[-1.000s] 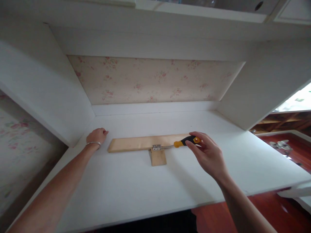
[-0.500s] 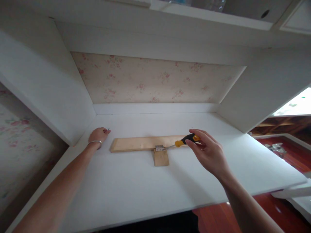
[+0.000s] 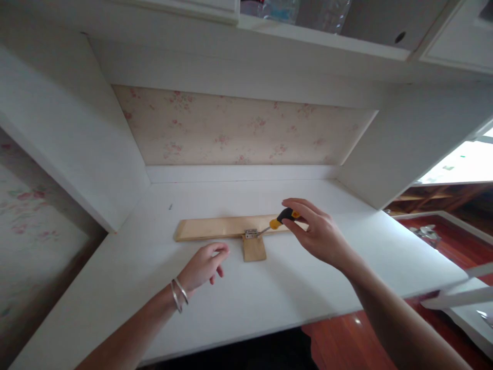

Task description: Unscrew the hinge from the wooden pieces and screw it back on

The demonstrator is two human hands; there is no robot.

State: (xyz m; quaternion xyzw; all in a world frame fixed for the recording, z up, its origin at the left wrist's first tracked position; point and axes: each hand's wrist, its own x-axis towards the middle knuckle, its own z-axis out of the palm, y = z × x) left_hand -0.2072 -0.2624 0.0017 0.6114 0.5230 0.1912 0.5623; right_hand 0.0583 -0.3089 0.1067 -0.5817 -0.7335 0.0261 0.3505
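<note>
A long pale wooden strip [image 3: 215, 228] lies across the white desk [image 3: 269, 293], joined by a small metal hinge [image 3: 250, 234] to a short wooden block [image 3: 254, 250]. My right hand [image 3: 318, 234] grips a yellow-and-black screwdriver [image 3: 281, 220] whose tip rests at the hinge. My left hand [image 3: 204, 264], with bangles at the wrist, hovers just in front of the strip, left of the block, fingers loosely curled and holding nothing. A tiny dark screw [image 3: 170, 206] lies on the desk at the back left.
White side panels [image 3: 69, 133] and a floral back wall [image 3: 239, 128] close in the desk's recess. A shelf [image 3: 327, 25] hangs overhead. Red wooden floor [image 3: 454, 231] and the desk's front edge lie to the right and below.
My left hand has left the back-left corner and come forward and right, close to the wooden block. A small screw now shows where it rested. The screwdriver has tilted up slightly.
</note>
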